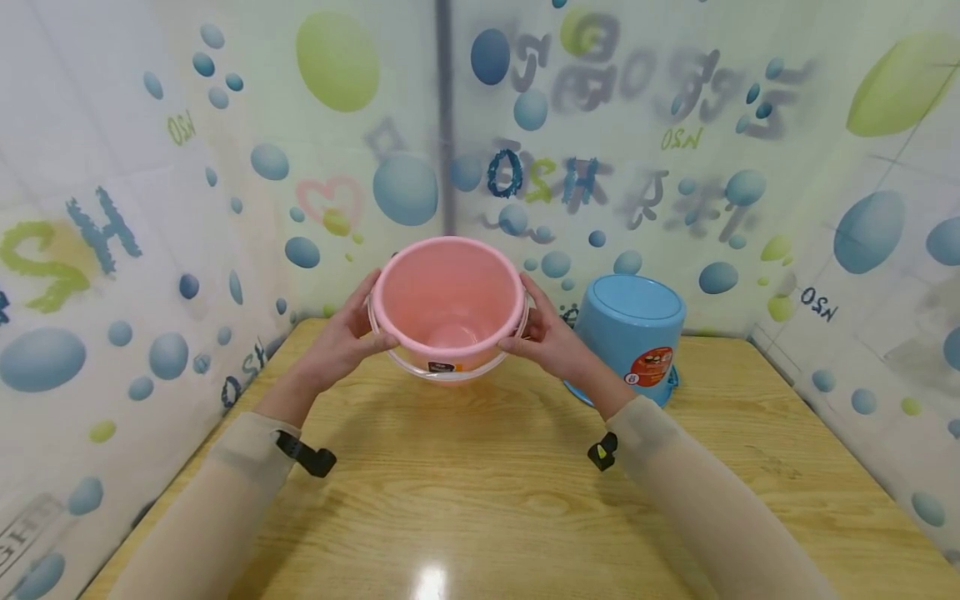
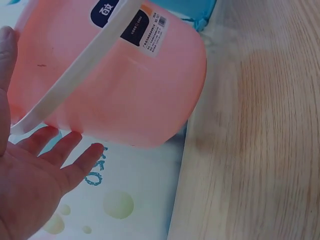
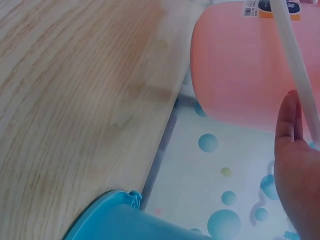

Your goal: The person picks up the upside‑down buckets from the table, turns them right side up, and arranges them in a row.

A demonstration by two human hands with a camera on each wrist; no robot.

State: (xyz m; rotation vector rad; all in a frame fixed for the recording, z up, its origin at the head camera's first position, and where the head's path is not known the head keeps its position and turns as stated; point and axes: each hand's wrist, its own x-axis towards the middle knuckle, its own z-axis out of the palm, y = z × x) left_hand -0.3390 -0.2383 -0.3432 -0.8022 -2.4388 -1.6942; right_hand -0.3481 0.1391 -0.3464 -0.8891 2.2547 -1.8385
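Observation:
Both hands hold a pink bucket by opposite sides over the far part of the table, its open mouth tipped toward me. My left hand has its thumb at the rim and its fingers against the outer wall. On the other side my right hand grips in the same way, with the thumb over the rim. A white handle hangs down across the bucket's labelled front. The wrist views show the bucket's outer wall and the fingers along it.
Upside down at the back right of the wooden table stands a blue bucket with a red label, close to my right forearm. Curtains printed with coloured spots and letters surround the table at the back and sides.

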